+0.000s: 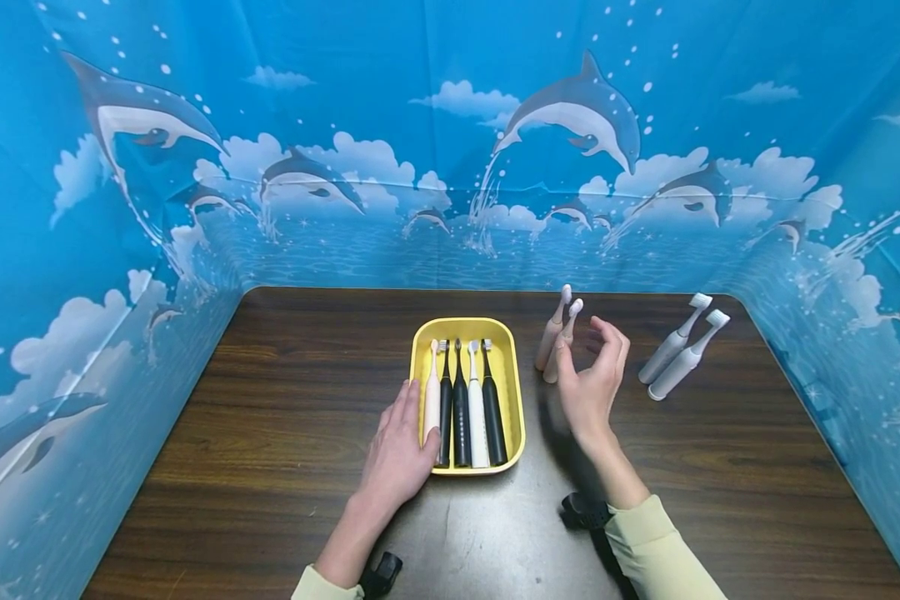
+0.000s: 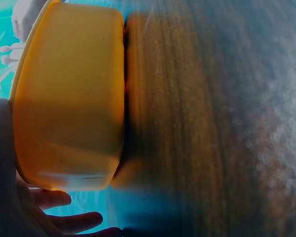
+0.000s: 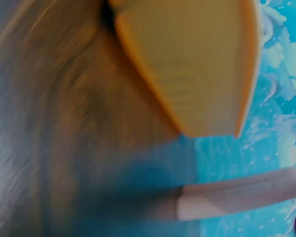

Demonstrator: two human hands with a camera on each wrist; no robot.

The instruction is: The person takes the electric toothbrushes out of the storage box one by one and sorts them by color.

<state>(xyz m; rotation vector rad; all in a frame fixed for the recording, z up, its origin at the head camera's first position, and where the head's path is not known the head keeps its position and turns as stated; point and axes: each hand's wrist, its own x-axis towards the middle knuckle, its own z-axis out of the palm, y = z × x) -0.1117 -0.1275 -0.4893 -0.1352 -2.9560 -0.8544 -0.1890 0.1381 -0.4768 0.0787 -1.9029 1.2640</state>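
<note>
A yellow tray (image 1: 519,417) stands on the table, holding a row of electric toothbrushes: a pale pink one (image 1: 432,400), several black ones (image 1: 461,417) and a white one (image 1: 477,421). My left hand (image 1: 399,442) rests along the tray's left side, thumb at the rim; in the left wrist view its fingers (image 2: 76,222) extend past the yellow wall. Right of the tray, two pale pink electric toothbrushes (image 1: 549,342) stand upright. My right hand (image 1: 594,383) is beside them, thumb overlapping the nearer one, fingers bent loosely. Their handles (image 3: 227,197) show upright in the right wrist view.
Two grey-white electric toothbrushes (image 1: 678,357) stand upright farther right on the dark wooden table (image 1: 285,400). A blue curtain (image 1: 390,100) printed with dolphins hangs around the back and sides. Dark straps with small cameras (image 1: 585,510) sit on the wrists.
</note>
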